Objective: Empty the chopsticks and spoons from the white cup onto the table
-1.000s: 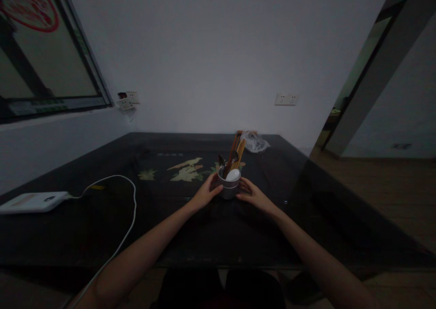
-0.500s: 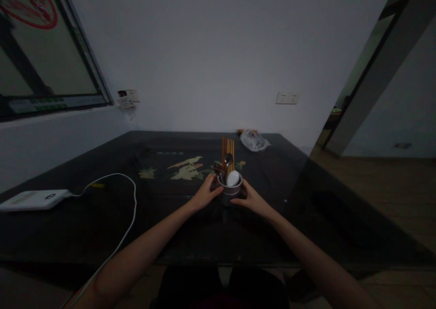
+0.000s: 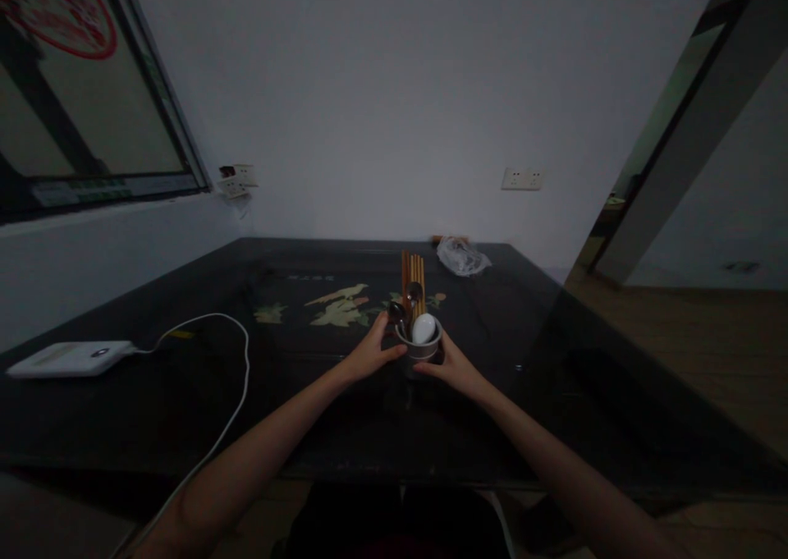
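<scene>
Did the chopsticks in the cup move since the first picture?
Yes. The chopsticks have swung left: their tops are now farther from the wall socket on the right.

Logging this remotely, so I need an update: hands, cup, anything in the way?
Left hand and right hand around the cup. Cup holds chopsticks and spoons. Plastic bag farther back, apart from cup.

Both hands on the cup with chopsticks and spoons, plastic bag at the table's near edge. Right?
Not quite: head view shows the plastic bag near the far edge of the table, by the wall. The rest holds: left hand and right hand on the cup with chopsticks and spoons.
</scene>
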The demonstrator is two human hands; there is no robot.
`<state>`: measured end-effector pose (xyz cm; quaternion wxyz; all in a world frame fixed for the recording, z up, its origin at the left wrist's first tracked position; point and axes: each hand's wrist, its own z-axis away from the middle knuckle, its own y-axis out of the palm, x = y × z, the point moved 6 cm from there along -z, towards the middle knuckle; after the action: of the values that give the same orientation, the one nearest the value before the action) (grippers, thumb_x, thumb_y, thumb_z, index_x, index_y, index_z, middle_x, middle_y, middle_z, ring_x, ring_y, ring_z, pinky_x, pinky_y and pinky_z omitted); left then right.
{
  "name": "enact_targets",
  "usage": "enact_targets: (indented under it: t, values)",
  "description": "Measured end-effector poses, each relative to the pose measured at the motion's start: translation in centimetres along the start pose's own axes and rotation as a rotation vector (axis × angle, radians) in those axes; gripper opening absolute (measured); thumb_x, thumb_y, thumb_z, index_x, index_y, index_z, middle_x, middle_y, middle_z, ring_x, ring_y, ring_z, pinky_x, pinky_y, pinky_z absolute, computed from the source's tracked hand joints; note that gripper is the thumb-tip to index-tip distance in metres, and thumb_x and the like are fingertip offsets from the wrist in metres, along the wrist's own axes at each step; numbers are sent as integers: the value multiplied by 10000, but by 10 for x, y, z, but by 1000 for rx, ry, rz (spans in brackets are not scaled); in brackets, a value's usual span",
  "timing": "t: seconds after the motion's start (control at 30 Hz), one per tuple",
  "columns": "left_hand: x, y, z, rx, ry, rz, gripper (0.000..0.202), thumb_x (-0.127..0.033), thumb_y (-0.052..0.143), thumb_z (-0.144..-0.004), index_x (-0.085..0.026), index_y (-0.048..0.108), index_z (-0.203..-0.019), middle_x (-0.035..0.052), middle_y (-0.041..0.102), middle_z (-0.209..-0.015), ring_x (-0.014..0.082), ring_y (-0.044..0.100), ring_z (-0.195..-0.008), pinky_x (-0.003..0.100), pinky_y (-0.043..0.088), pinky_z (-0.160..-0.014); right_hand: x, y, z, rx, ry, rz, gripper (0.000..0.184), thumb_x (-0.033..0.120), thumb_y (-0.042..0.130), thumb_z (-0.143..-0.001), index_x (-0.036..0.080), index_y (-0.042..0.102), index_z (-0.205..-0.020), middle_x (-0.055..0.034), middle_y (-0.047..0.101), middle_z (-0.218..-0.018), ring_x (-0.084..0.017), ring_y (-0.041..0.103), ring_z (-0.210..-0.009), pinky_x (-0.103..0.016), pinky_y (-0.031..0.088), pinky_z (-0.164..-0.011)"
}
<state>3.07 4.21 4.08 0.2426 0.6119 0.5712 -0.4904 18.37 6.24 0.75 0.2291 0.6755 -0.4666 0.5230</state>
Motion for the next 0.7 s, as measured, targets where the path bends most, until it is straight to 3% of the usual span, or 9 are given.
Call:
enact_targets:
  t: [0.13,0.3,0.5,0.7]
  values:
    - [-2,5,-5,-43,-98,167,741,-573,630,-724,-188,398,-1314,145,414,-1383,314,397,-1260,453,336,-1031,1,1,0,3,5,-17,912,298,788,-620,228,304,-1389,-115,441,-1379,-260,430,-1263,-432,312,-1079]
    - [2,13,-12,-30,-302,279,633,-391,719,-709,-155,485,-1248,140,559,-1255,282,527,-1141,421,367,-999,0,0,0,6,1,-37,910,312,791,-617,229,307,-1383,-107,446,-1370,-255,430,-1261,-428,305,-1084]
    - [5,12,-33,-44,-338,304,461,-268,734,-684,-119,592,-1096,120,639,-1128,248,578,-1050,389,389,-966,-4,-3,-1,3,-23,14,888,313,789,-628,231,321,-1378,-103,450,-1370,-257,435,-1257,-443,300,-1085]
    - [8,14,-45,-65,-352,390,466,-223,756,-649,-139,602,-1080,102,656,-1088,205,613,-945,345,428,-891,-5,-4,-3,-25,-16,8,893,311,790,-629,228,313,-1379,-110,451,-1370,-255,445,-1251,-443,316,-1076]
